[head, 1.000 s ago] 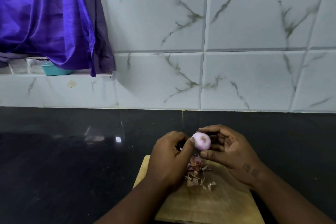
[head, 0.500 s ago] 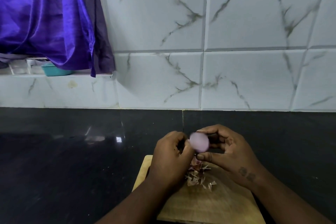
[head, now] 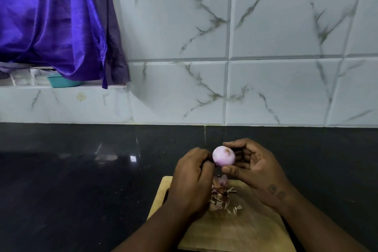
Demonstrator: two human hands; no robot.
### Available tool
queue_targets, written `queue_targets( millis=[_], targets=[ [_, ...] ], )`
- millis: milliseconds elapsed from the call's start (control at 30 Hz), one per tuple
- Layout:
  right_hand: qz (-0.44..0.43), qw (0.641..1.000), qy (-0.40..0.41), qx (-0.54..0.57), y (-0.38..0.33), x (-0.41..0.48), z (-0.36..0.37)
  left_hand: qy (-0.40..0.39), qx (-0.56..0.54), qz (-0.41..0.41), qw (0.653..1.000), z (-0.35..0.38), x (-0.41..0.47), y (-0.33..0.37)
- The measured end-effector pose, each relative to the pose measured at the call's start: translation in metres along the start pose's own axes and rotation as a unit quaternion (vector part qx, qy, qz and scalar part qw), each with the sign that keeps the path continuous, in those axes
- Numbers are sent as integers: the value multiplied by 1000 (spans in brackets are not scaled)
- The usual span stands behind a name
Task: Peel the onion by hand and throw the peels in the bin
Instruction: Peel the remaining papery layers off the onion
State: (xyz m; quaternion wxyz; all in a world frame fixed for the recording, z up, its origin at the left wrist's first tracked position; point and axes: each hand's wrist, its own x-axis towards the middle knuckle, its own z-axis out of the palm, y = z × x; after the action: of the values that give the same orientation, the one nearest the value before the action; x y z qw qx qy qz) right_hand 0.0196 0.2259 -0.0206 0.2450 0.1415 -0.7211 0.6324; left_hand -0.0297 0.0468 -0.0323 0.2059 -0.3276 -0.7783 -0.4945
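Onion (head: 223, 156): pale pink, skin mostly off, held in the air at lower centre of frame, above the far end of the board.
Right hand (head: 257, 172): cupped round onion, thumb and fingertips gripping it.
Left hand (head: 192, 180): curled, fingertips against onion's left side; whether they pinch skin, cannot tell.
Peels (head: 222, 196): loose heap on wooden board (head: 235, 231), below the onion.
Counter (head: 71, 170): black, glossy.

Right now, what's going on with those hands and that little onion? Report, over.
Right hand grips onion, mostly peeled; left hand at its side. Peels piled on cutting board. No bin in sight. Nothing in the way.
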Motion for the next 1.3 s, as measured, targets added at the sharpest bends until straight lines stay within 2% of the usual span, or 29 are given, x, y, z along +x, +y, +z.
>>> queue_targets(
  millis=[133, 233, 533, 833, 1300],
  targets=[
    [8, 1000, -10, 6, 2, 0, -1, -14, -25, -2, 1000, -2, -2, -1],
    [7, 1000, -14, 10, 3, 0, -3, -37, -4, -4, 999, 1, -3, -2],
    [5, 999, -12, -35, 7, 0, 3, -29, 65, 8, 997, 6, -5, -6],
    [-3, 1000, 0, -23, 5, -2, 3, -47, 107, 21, 993, 7, -4, -8],
    [16, 998, -4, 60, 6, 3, -4, -49, 140, -55, 987, -2, -1, -2]
  ],
)
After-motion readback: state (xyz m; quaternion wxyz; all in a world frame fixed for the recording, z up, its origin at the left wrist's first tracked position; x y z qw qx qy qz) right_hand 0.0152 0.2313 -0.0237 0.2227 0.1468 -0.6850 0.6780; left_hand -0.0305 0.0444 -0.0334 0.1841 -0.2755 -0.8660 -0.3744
